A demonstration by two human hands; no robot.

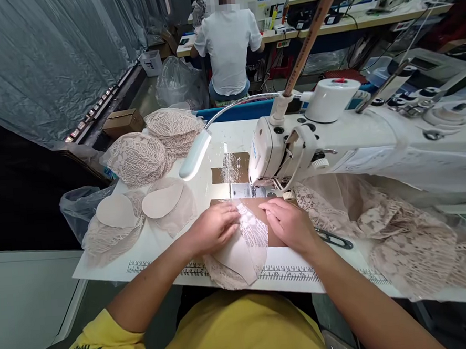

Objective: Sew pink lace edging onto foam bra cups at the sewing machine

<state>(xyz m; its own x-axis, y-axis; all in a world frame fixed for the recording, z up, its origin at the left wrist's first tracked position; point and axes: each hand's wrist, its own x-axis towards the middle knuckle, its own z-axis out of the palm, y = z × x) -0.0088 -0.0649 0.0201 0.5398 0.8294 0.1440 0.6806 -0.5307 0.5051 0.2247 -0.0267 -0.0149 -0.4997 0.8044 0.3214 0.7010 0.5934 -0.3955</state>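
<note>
A beige lace piece with a smooth pale cup-shaped panel lies in front of the sewing machine needle area. My left hand is closed on its left side, fingers bent and pressed together on the fabric. Close to the lace's right edge rests my right hand, its fingers loosely stretched over the brown plate; no object shows in it. Black thread snips lie beside my right wrist, partly hidden by it. The fabric's top edge reaches the presser foot area.
Stacked lace pieces and two cup-shaped panels lie on the left. A lamp arches over the table. More lace heaps on the right. A printed ruler runs along the front edge. A person sits ahead.
</note>
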